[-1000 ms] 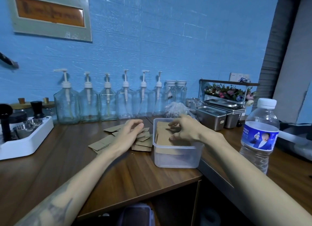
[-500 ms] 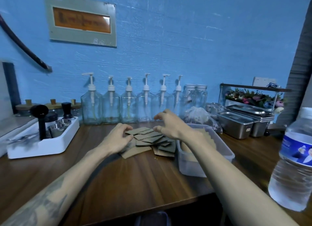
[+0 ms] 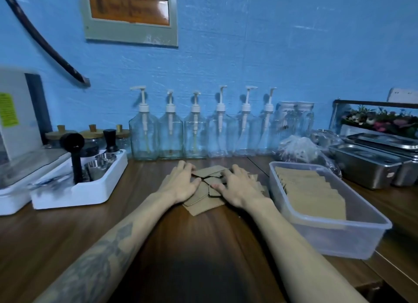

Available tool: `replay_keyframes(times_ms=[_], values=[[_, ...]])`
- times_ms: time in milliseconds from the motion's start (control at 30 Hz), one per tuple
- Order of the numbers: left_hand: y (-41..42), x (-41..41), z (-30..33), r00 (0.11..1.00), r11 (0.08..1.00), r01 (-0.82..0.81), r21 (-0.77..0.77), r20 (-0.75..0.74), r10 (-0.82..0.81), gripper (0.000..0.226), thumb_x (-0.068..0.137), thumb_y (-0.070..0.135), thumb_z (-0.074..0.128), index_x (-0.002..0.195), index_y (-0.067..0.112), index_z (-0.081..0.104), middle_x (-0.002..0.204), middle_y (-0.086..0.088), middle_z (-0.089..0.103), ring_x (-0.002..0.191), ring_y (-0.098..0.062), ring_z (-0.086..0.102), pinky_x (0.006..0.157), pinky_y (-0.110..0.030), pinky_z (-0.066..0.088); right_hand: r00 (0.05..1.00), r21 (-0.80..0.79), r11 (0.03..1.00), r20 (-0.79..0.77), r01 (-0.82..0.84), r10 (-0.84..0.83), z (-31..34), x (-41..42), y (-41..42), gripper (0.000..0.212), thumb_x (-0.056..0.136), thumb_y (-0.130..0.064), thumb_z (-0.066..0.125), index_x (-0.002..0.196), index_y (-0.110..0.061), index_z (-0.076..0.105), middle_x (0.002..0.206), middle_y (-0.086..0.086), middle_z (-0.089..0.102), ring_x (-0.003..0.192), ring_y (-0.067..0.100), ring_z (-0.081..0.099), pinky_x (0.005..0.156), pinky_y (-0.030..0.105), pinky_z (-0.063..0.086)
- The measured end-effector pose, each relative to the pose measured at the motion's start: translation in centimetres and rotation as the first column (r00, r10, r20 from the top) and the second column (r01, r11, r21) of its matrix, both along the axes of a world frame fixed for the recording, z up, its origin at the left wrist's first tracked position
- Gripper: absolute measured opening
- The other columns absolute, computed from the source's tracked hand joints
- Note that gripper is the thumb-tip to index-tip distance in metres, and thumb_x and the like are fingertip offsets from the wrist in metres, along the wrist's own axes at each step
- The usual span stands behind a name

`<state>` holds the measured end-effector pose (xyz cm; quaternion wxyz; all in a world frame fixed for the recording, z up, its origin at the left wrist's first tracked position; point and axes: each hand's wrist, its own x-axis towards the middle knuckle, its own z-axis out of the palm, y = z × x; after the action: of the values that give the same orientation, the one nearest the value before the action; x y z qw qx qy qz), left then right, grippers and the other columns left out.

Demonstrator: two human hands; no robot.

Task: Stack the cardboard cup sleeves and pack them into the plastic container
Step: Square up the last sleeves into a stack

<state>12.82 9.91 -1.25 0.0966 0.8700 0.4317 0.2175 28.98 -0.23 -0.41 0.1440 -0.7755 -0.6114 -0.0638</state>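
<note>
A loose pile of brown cardboard cup sleeves lies scattered on the wooden counter in the middle of the view. My left hand rests flat on the pile's left side, fingers spread. My right hand lies flat on its right side, fingers spread over the sleeves. Neither hand has lifted a sleeve. To the right stands the clear plastic container, holding a leaning row of several sleeves.
A row of glass pump bottles lines the blue wall behind the pile. A white tray with a black tamper and metal cups stands at the left. Steel lidded pans and a plastic bag sit at the back right.
My right hand left the container and came down on the loose pile beside my left hand. The view swung left, so the water bottle at the right is out of sight.
</note>
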Motion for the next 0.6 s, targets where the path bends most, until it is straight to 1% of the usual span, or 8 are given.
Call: replay_keyframes(times_ms=[100, 167, 233, 333, 400, 467, 600], values=[[1.6, 1.5, 0.3, 1.0, 0.999, -0.004, -0.036, 0.011, 0.005, 0.055, 0.098, 0.045, 0.048, 0.145, 0.018, 0.038, 0.146, -0.005, 0.036, 0.134, -0.024, 0.041, 0.108, -0.044, 0.039, 1.0, -0.003, 1.0, -0.004, -0.025, 0.025, -0.4, 1.3, 0.7, 0.059, 0.096, -0.062, 0.036, 0.139, -0.022, 0.046, 0.135, 0.007, 0.044, 0.131, 0.03, 0.04, 0.106, 0.048, 0.028], [2.6, 2.5, 0.3, 1.0, 0.997, -0.014, -0.072, 0.022, 0.015, 0.059, 0.095, 0.047, 0.05, 0.146, 0.02, 0.037, 0.149, -0.006, 0.036, 0.136, -0.025, 0.04, 0.109, -0.045, 0.038, 0.999, -0.002, 1.0, -0.043, -0.03, 0.03, -0.8, 2.0, 0.9, 0.061, 0.095, -0.065, 0.034, 0.139, -0.024, 0.046, 0.138, 0.006, 0.043, 0.132, 0.029, 0.039, 0.105, 0.048, 0.029], [3.5, 3.4, 0.4, 0.999, 0.994, -0.022, -0.108, 0.023, 0.025, 0.064, 0.093, 0.05, 0.052, 0.148, 0.021, 0.036, 0.152, -0.007, 0.037, 0.138, -0.027, 0.039, 0.109, -0.045, 0.037, 0.998, 0.009, 0.999, -0.061, -0.034, 0.034, -1.0, 2.3, 1.2, 0.062, 0.094, -0.066, 0.034, 0.138, -0.024, 0.047, 0.138, 0.005, 0.043, 0.131, 0.028, 0.038, 0.104, 0.048, 0.029], [4.3, 4.7, 0.1, 1.0, 0.99, -0.031, -0.14, 0.002, 0.031, 0.07, 0.089, 0.054, 0.053, 0.149, 0.024, 0.034, 0.153, -0.009, 0.039, 0.137, -0.03, 0.04, 0.106, -0.043, 0.038, 0.998, 0.02, 0.999, -0.043, -0.044, 0.045, -1.0, 2.2, 1.5, 0.061, 0.093, -0.066, 0.037, 0.137, -0.025, 0.047, 0.135, 0.004, 0.043, 0.13, 0.027, 0.038, 0.103, 0.048, 0.029], [4.7, 5.3, -0.3, 0.998, 0.99, -0.051, -0.131, -0.037, 0.046, 0.068, 0.09, 0.054, 0.052, 0.148, 0.024, 0.036, 0.151, -0.008, 0.043, 0.136, -0.03, 0.042, 0.107, -0.043, 0.037, 0.998, 0.019, 0.999, -0.038, -0.049, 0.05, -1.0, 2.2, 1.5, 0.061, 0.092, -0.066, 0.038, 0.138, -0.026, 0.047, 0.136, 0.003, 0.043, 0.131, 0.026, 0.037, 0.104, 0.047, 0.029], [4.9, 5.5, -0.6, 0.996, 0.993, -0.062, -0.103, -0.063, 0.056, 0.059, 0.092, 0.052, 0.051, 0.144, 0.024, 0.043, 0.148, -0.006, 0.048, 0.134, -0.029, 0.044, 0.106, -0.044, 0.036, 0.998, 0.019, 0.998, -0.033, -0.052, 0.052, -1.0, 2.2, 1.5, 0.061, 0.092, -0.066, 0.039, 0.138, -0.027, 0.046, 0.138, 0.002, 0.042, 0.133, 0.025, 0.034, 0.105, 0.046, 0.028], [5.1, 5.3, -0.6, 0.999, 0.994, -0.049, -0.094, -0.022, 0.047, 0.045, 0.094, 0.044, 0.054, 0.134, 0.023, 0.054, 0.142, -0.004, 0.052, 0.13, -0.026, 0.048, 0.107, -0.046, 0.038, 0.998, 0.011, 0.998, -0.024, -0.055, 0.055, -0.9, 2.2, 1.5, 0.062, 0.093, -0.066, 0.038, 0.14, -0.026, 0.045, 0.14, 0.004, 0.041, 0.136, 0.025, 0.031, 0.106, 0.046, 0.026]])
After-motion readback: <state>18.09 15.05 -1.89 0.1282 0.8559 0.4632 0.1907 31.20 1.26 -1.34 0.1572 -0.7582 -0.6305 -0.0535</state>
